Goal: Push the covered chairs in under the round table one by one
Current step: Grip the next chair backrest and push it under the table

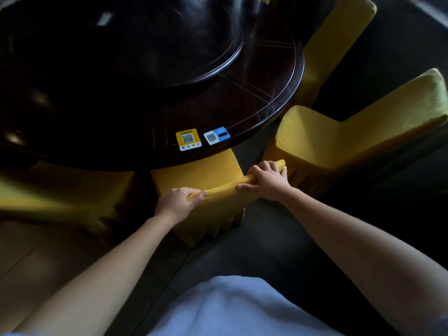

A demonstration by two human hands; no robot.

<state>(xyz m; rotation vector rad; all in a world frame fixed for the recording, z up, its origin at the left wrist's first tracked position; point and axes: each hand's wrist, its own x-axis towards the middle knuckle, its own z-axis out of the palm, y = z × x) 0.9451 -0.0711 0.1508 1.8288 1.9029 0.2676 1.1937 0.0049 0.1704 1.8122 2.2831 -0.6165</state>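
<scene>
A dark round table fills the upper left, with a raised turntable on it. Directly in front of me stands a chair in a yellow cover, its seat partly under the table edge. My left hand grips the top of its backrest at the left end. My right hand grips the same backrest top at the right end. A second yellow covered chair stands to the right, its seat out from the table. A third stands further back right. A fourth sits at the left in shadow.
Two QR-code stickers, one yellow and one blue and white, lie on the table near its edge. Dark floor runs between the chairs and behind me. My pale clothing shows at the bottom.
</scene>
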